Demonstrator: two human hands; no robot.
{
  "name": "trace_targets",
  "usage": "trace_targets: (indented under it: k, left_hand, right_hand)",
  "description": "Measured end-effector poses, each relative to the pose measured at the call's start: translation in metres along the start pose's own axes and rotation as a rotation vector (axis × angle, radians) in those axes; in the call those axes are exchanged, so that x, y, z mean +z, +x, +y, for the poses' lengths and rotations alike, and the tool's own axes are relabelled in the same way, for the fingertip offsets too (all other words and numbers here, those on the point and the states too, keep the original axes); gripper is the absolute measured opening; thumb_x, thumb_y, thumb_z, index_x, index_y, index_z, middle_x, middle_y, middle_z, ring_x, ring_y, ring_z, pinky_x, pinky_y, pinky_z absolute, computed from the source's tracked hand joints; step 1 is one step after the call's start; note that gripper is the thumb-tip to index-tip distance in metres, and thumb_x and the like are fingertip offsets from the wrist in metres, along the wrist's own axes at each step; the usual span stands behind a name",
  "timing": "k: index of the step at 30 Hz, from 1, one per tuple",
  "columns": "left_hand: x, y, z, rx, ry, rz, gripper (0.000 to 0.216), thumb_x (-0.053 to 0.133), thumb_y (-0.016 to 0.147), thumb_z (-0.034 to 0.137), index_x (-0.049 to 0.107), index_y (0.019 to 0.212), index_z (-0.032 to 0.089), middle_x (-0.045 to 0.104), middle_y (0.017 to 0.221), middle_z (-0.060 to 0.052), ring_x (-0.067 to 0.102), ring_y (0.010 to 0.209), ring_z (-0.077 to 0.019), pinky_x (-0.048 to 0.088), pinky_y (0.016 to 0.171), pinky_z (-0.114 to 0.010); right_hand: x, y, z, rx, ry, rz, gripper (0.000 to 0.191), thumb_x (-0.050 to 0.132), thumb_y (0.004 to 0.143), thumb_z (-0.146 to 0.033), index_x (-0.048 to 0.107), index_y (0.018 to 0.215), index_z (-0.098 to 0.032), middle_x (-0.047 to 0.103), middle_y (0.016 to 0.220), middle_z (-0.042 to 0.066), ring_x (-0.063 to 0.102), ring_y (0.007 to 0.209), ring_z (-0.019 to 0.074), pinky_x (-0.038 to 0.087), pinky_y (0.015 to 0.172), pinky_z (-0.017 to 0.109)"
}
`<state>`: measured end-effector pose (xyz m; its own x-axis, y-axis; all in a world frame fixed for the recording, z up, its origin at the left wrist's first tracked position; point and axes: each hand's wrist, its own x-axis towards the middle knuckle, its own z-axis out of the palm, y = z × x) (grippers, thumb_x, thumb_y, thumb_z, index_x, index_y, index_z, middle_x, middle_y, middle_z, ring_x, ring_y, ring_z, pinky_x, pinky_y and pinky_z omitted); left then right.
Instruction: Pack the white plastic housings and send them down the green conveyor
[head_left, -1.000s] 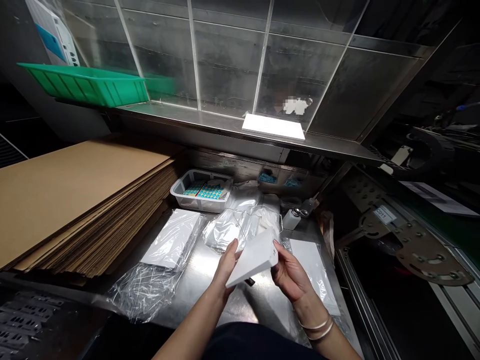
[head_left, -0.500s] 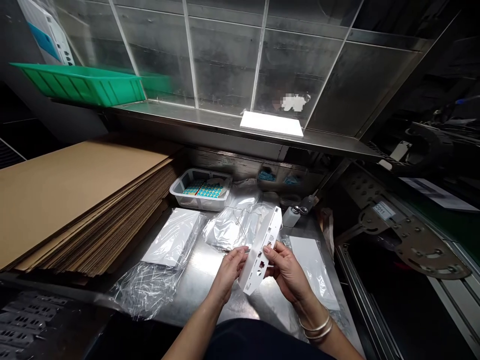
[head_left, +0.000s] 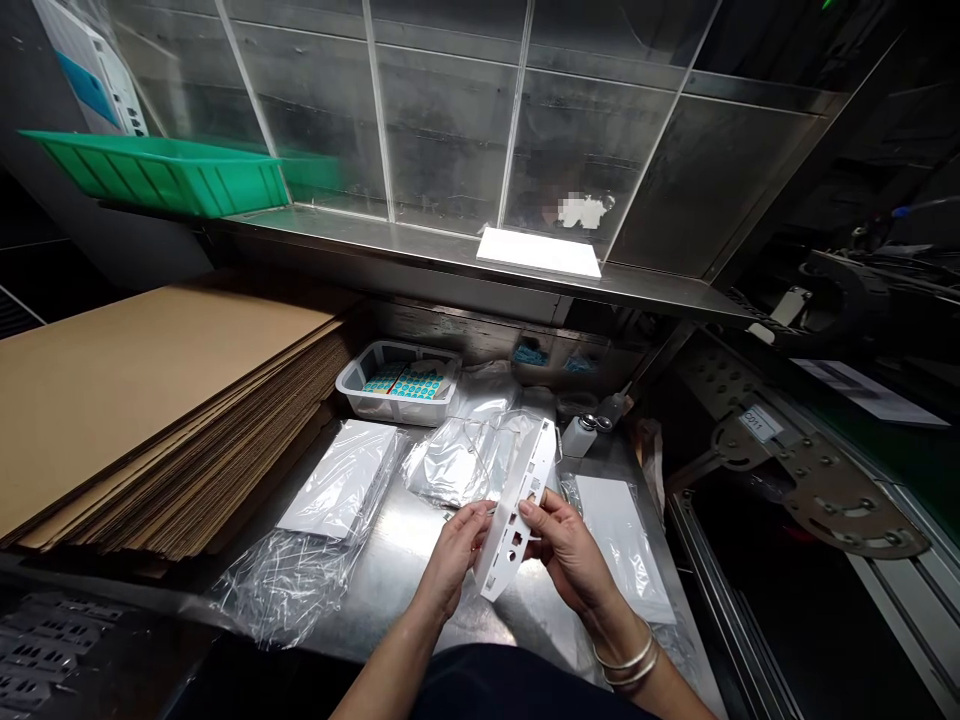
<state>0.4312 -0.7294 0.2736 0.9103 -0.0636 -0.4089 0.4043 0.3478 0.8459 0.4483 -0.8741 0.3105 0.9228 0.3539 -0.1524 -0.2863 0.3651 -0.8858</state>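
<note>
A flat white plastic device (head_left: 519, 508) with cut-out ports along its edge is held on edge above the steel bench (head_left: 401, 565). My left hand (head_left: 456, 553) grips its near left side. My right hand (head_left: 566, 548), with bangles on the wrist, grips its right side, thumb on the port edge. Crumpled clear plastic bags (head_left: 465, 455) lie just behind the device. A bagged white item (head_left: 341, 480) lies to the left, and another bagged white item (head_left: 621, 540) lies to the right of my hands.
A tall stack of cardboard sheets (head_left: 142, 400) fills the left. A white tray of blue stickers (head_left: 397, 382) stands at the back. On the shelf above sit a white device (head_left: 538, 252) and a green bin (head_left: 157, 172). A conveyor with metal fixtures (head_left: 817, 480) runs on the right.
The white device has been turned from lying flat, face up, to standing on edge with its port side toward me. Both hands shifted their grip and stayed on it.
</note>
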Motion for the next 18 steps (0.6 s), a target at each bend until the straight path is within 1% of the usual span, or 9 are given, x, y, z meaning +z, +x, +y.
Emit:
trace_targets:
  k: [3,9,14,16,18]
  left_hand:
    - [-0.0005,0.001,0.001,0.009,0.004,-0.012,0.041,0.049,0.083,0.047,0.053,0.11,0.016,0.068,0.097,-0.011,0.063,0.084,-0.0226,0.045,0.073,-0.032]
    - [-0.0027,0.0021,0.0014,0.007,-0.005,-0.029,0.049,0.051,0.081,0.05,0.049,0.118,0.018,0.068,0.1,-0.011,0.062,0.092,-0.0249,0.046,0.077,-0.035]
    - [-0.0047,0.0039,0.0015,-0.018,0.0,-0.019,0.048,0.051,0.081,0.05,0.051,0.116,0.017,0.068,0.1,-0.011,0.061,0.094,-0.0256,0.045,0.077,-0.035]
    - [-0.006,0.0043,0.0025,-0.027,0.001,-0.019,0.051,0.052,0.08,0.05,0.048,0.119,0.017,0.067,0.102,-0.011,0.06,0.096,-0.0265,0.045,0.08,-0.036]
    - [-0.0063,0.0027,0.0036,-0.033,-0.003,-0.042,0.055,0.05,0.081,0.052,0.044,0.125,0.019,0.064,0.11,-0.012,0.058,0.101,-0.0272,0.043,0.085,-0.038]
  right_hand:
    - [0.0006,0.0001,0.0006,-0.003,0.003,0.001,0.021,0.064,0.079,-0.032,0.06,0.088,-0.014,0.06,0.073,0.003,0.055,0.057,0.0105,0.046,0.046,0.02]
    - [-0.0002,0.0028,0.0033,-0.012,0.014,-0.004,0.023,0.064,0.079,-0.032,0.061,0.09,-0.012,0.06,0.071,0.003,0.056,0.056,0.0107,0.045,0.045,0.02]
    - [-0.0006,0.005,0.0057,-0.012,0.018,-0.021,0.024,0.064,0.079,-0.031,0.061,0.092,-0.012,0.061,0.073,0.005,0.057,0.057,0.0113,0.044,0.044,0.019]
    - [-0.0013,0.0055,0.0058,-0.013,0.021,-0.027,0.023,0.064,0.079,-0.031,0.06,0.092,-0.013,0.061,0.071,0.004,0.057,0.057,0.0116,0.044,0.044,0.019]
    - [-0.0016,0.0053,0.005,-0.016,0.021,-0.026,0.022,0.065,0.078,-0.032,0.059,0.088,-0.013,0.06,0.069,0.003,0.058,0.057,0.012,0.044,0.044,0.019]
